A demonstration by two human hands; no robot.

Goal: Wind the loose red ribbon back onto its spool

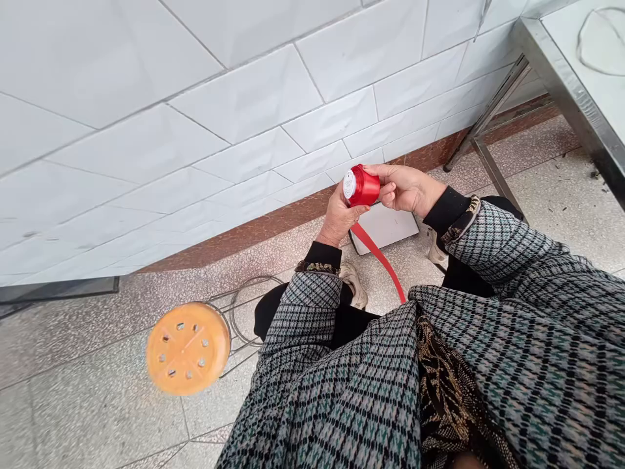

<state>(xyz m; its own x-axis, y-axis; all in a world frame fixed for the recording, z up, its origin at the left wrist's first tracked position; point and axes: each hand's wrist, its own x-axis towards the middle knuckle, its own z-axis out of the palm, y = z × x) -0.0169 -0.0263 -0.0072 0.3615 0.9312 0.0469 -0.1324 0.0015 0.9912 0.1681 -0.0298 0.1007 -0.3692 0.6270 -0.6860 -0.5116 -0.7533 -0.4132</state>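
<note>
A roll of shiny red ribbon (370,189) with a white round end is held up in front of me between both hands. My left hand (336,218) is closed around its left and lower side, the thumb lying along the bottom. From the right, my right hand (405,187) grips the roll with thumb and fingers bent against it. A loose red strip (378,254) hangs from below the roll and curves down toward my lap. Behind the hands, a white flat-topped box (390,229) lies on the floor between my feet.
An orange round stool (183,352) with holes in its seat and wire legs stands at lower left. A metal-framed table (561,71) with a loop of cord on top is at upper right. The white tiled wall (263,98) rises close ahead.
</note>
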